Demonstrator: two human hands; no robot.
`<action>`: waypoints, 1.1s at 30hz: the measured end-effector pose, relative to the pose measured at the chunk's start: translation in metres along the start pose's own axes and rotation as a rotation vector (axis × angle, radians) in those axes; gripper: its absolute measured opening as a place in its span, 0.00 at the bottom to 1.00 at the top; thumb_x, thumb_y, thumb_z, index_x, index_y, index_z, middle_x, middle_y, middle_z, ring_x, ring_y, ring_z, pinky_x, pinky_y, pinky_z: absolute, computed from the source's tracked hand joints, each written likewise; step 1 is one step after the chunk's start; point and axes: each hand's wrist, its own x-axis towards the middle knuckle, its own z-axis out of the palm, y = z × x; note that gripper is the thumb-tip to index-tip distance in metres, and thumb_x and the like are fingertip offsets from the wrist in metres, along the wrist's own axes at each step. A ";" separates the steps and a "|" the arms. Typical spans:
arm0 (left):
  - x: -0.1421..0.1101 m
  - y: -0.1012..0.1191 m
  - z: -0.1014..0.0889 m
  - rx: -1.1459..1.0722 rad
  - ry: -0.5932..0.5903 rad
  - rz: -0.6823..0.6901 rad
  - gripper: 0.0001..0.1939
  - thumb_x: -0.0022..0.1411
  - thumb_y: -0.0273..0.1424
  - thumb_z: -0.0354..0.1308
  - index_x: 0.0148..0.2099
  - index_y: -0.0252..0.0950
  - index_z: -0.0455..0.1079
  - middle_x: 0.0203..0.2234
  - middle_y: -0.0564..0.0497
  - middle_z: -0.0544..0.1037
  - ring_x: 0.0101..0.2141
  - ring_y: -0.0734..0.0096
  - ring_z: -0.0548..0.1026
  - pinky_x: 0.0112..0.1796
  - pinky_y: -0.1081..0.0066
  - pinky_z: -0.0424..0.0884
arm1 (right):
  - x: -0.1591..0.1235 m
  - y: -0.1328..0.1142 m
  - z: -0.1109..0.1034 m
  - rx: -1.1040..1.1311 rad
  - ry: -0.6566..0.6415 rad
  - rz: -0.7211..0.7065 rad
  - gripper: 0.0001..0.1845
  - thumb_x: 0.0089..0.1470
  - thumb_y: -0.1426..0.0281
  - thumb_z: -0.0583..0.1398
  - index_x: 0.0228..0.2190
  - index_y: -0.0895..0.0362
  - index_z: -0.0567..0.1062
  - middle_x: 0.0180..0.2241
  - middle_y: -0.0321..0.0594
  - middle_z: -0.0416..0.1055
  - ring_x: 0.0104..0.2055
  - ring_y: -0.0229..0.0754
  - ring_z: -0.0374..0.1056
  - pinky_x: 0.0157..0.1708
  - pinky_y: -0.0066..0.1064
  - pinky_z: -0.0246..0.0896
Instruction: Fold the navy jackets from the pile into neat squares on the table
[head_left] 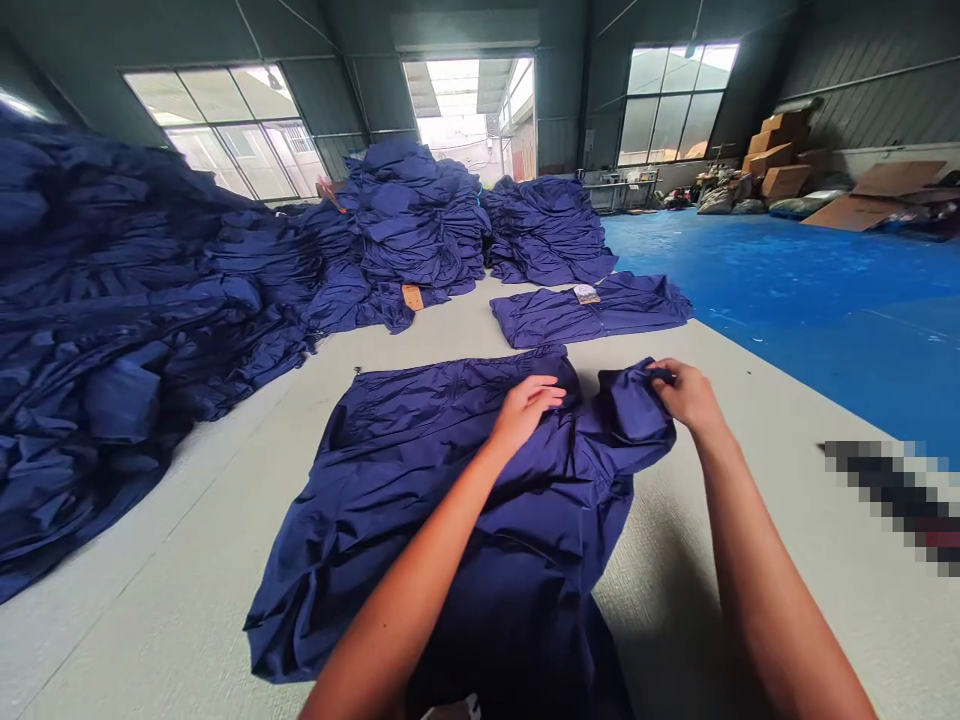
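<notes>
A dark blue garment (442,480) of thin, creased fabric lies spread on the pale table before me. Its far edge is gathered, and a small cord stopper (358,371) sits at the far left corner. My right hand (686,392) pinches a raised, folded part of the garment at its far right. Over the garment's upper middle is my left hand (529,405), fingers stretched out and holding nothing; whether it touches the cloth I cannot tell. My left forearm covers part of the fabric.
Beyond lies a folded blue garment (592,310) with a tag (586,294). Big heaps of blue garments (112,290) fill the left and back. A pixelated dark object (892,490) is on the table's right. Past the edge are blue floor (787,300) and cardboard boxes (784,150).
</notes>
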 end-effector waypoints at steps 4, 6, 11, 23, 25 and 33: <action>-0.034 0.005 -0.073 0.478 0.091 -0.007 0.12 0.64 0.35 0.54 0.46 0.37 0.74 0.44 0.45 0.81 0.45 0.62 0.79 0.51 0.61 0.71 | -0.005 0.012 0.013 -0.285 -0.044 0.296 0.23 0.49 0.78 0.54 0.47 0.64 0.77 0.49 0.64 0.72 0.53 0.67 0.68 0.52 0.63 0.54; -0.061 0.013 -0.108 0.799 0.114 -0.014 0.14 0.66 0.35 0.51 0.47 0.39 0.75 0.46 0.47 0.80 0.49 0.61 0.77 0.54 0.61 0.68 | -0.008 -0.001 0.019 -0.290 0.067 0.188 0.25 0.54 0.76 0.52 0.53 0.66 0.72 0.54 0.66 0.68 0.57 0.66 0.65 0.54 0.61 0.53; -0.135 0.026 -0.167 1.312 0.184 -0.107 0.20 0.69 0.42 0.50 0.58 0.42 0.71 0.59 0.47 0.71 0.60 0.56 0.67 0.62 0.51 0.56 | -0.028 -0.072 0.058 -0.153 0.049 -0.299 0.33 0.64 0.56 0.47 0.63 0.63 0.61 0.60 0.59 0.63 0.62 0.54 0.60 0.60 0.46 0.52; -0.218 -0.026 -0.225 1.222 0.295 -0.194 0.23 0.69 0.26 0.41 0.58 0.35 0.71 0.58 0.44 0.73 0.64 0.61 0.61 0.63 0.61 0.57 | -0.101 -0.117 0.151 -0.633 -0.400 -0.362 0.26 0.67 0.62 0.45 0.61 0.51 0.68 0.66 0.48 0.56 0.68 0.61 0.47 0.63 0.63 0.29; -0.224 -0.023 -0.228 1.102 0.370 -0.104 0.23 0.70 0.28 0.39 0.57 0.37 0.72 0.56 0.45 0.74 0.61 0.65 0.67 0.62 0.64 0.60 | -0.107 -0.135 0.143 -0.645 -0.386 -0.417 0.25 0.66 0.66 0.46 0.57 0.52 0.73 0.65 0.48 0.58 0.69 0.60 0.47 0.64 0.61 0.20; -0.248 -0.003 -0.223 0.807 0.592 0.014 0.19 0.71 0.37 0.43 0.54 0.40 0.71 0.48 0.48 0.79 0.49 0.65 0.76 0.53 0.65 0.69 | -0.133 -0.218 0.168 -0.313 -0.529 -0.244 0.53 0.55 0.41 0.54 0.68 0.63 0.49 0.65 0.66 0.53 0.66 0.69 0.51 0.60 0.66 0.40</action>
